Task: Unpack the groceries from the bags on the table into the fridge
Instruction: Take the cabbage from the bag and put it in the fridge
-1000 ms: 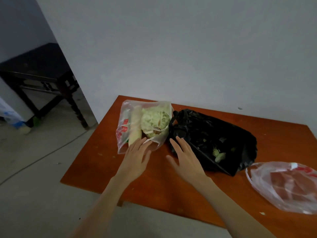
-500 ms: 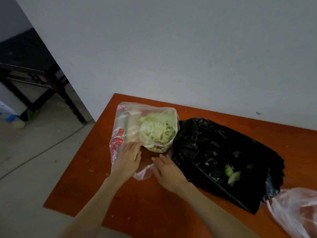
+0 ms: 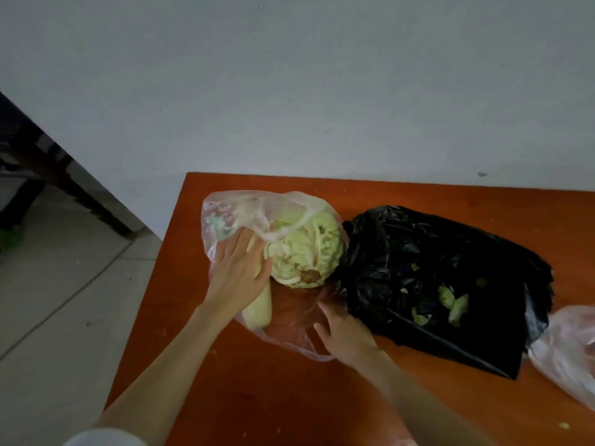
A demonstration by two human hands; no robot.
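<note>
A clear plastic bag (image 3: 231,210) with red print lies open at the left end of the orange table (image 3: 418,194). A pale green cabbage (image 3: 306,252) sits in its mouth, cut stem facing me. Beside it lies a long pale radish (image 3: 259,309), half out of the bag. My left hand (image 3: 240,272) is wrapped over the radish, thumb against the cabbage. My right hand (image 3: 343,333) pins the bag's near edge to the table with its fingers bent on the plastic.
A crumpled black bag (image 3: 434,252) with green leaf scraps lies right of the cabbage. Another clear bag (image 3: 566,349) with something reddish is at the right edge. A white wall runs behind the table. A dark wooden table (image 3: 48,162) stands on the tiled floor at left.
The bag's mouth has been pulled wider, baring the cabbage and the radish's end. My left hand went from the bag's outside onto the radish. My right hand slid down to the bag's near edge.
</note>
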